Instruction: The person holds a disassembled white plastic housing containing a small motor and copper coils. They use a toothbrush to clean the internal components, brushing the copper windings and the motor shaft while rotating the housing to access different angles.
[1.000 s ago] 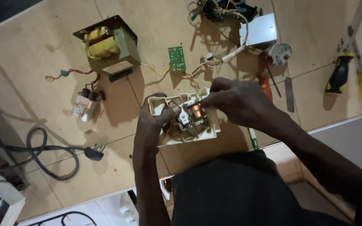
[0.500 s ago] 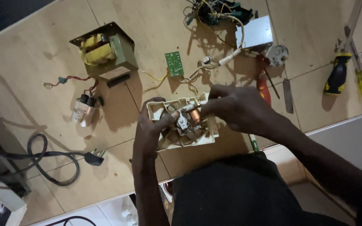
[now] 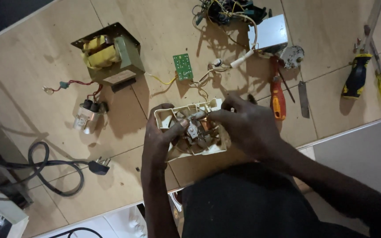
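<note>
Head view shows your two hands closed on a cream plastic housing [image 3: 186, 132] near the near edge of the table [image 3: 45, 75], roughly at its middle. The housing's long axis runs across you, left to right, with the right end tipped slightly toward the far edge; its open side faces up at you, showing metal parts and a copper-coloured coil inside. Your left hand [image 3: 157, 141] comes up from below with the forearm nearly straight away from you, fingers curled over the housing's left end and the thumb laid across the open top toward the middle, clamped on the shell. Your right hand [image 3: 248, 125] reaches in from the lower right, forearm angled across your dark clothing, knuckles up, with thumb and forefinger pinched together on a small part at the housing's upper middle; what exactly they pinch is too small to tell. Thin wires run from the housing toward a small green circuit board [image 3: 183, 67] farther back. A red-handled screwdriver [image 3: 277, 94] lies just beside your right hand. A transformer with yellow windings [image 3: 106, 55] sits toward the far left, a capacitor [image 3: 86, 118] in front of it, and a black power cord [image 3: 62, 169] near the left edge.
</note>
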